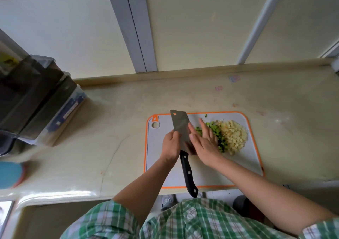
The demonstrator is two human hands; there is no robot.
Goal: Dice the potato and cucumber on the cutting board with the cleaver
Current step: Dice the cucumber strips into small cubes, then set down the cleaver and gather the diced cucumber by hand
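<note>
Head view, from above, of a pale beige, stone-look table (119,121). A hairline crack crossed its surface left of the work area, and faint pink and blue marks showed towards the far right. A low ledge (183,72) closed the far edge; behind it rose cream wall panels (192,28) divided by grey frames (137,28). Stacked dark boxes (36,95) stood at the left end of the table, and a blurred blue round object (10,173) sat at the left margin.

A grey cutting board (244,165) with an orange rim lay right of centre, its near edge close to the table's front edge. On the board's right half lay the diced potato (233,136) — a pale yellow heap — with the diced cucumber (221,141) touching its left side.

The cleaver (180,127) was over the board's left half, its flat face turned towards the camera and the blade pointing away from the person. Its black handle (189,176) was free and reached past the board's near edge. The left grip (171,145) was closed round the blade near its heel, fingers curled over the spine. The right grip (204,144) was flat, fingers straight and holding nothing, laid along the blade's right face and over the left edge of the cucumber; whether the palm touched the steel could not be told. A green plaid shirt (183,222) filled the lower margin
</note>
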